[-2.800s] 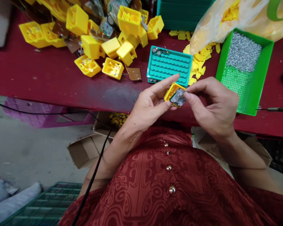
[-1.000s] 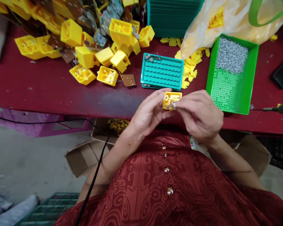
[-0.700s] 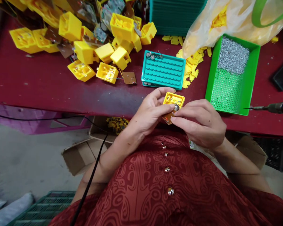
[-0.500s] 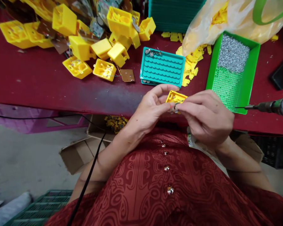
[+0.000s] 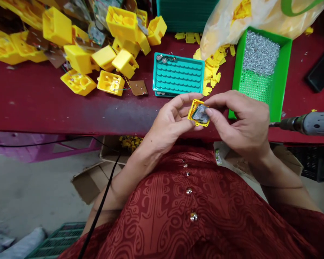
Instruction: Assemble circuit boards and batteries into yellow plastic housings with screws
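Observation:
My left hand (image 5: pixel 170 120) grips a small yellow plastic housing (image 5: pixel 192 109) by its left side, over the front edge of the red table (image 5: pixel 43 104). A small circuit board (image 5: pixel 200 114) lies in the housing's open face. My right hand (image 5: pixel 241 120) pinches the housing from the right, thumb and forefinger pressed on the board. A teal tray (image 5: pixel 178 76) of round cells lies just beyond my hands, with a few button cells (image 5: pixel 166 58) at its far left corner.
A heap of yellow housings (image 5: pixel 78 39) and loose boards covers the table's far left. A green bin of small metal screws (image 5: pixel 260 54), a plastic bag (image 5: pixel 248 18) with yellow clips, and an electric screwdriver (image 5: pixel 309 123) are on the right. Cardboard boxes (image 5: pixel 94 178) sit below.
The board, earlier hanging out below the housing, now lies inside its open face, turned toward me. My right fingers shifted onto it. The screwdriver at right came further into view.

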`<state>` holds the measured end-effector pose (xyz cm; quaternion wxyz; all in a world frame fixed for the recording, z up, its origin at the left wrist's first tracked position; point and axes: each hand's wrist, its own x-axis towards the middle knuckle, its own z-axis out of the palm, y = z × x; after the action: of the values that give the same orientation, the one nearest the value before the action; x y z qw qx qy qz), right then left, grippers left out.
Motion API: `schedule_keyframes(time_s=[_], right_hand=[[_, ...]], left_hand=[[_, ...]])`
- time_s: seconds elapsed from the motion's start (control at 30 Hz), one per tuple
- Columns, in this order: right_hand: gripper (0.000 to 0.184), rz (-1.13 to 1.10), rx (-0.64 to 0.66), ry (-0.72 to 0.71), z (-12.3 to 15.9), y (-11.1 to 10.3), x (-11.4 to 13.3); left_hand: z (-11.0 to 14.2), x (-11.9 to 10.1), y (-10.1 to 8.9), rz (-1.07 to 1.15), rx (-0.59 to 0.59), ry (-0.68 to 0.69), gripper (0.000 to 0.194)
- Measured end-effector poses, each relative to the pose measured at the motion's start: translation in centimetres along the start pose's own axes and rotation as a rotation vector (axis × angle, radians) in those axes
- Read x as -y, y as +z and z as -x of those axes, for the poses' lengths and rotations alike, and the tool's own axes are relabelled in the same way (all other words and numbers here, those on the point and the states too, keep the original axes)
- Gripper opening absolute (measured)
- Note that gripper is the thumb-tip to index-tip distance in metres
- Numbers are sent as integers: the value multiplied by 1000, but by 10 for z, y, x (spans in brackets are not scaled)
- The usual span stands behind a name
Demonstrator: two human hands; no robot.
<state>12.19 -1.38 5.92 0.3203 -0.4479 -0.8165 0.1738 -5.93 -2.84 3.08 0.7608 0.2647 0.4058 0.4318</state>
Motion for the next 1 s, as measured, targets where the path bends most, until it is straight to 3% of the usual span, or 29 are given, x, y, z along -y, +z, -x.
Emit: schedule_keyframes(time_s=[0.3,0.43,0.7,1.0], right_hand=[[9,-108,-105,80,5,8,-7],[10,-188,-174,74,6,11,-14],[14,-133,-75,27,3,8,-24],[14,-157,-198,19,7,16,-19]], left_hand=[[-9,7,5,-23,-91,45,51],[-10,10,5,-69,-52,56,60],[-21,23,-17,-167,103,200,73],[-23,22,-16,-236,60,250,65]])
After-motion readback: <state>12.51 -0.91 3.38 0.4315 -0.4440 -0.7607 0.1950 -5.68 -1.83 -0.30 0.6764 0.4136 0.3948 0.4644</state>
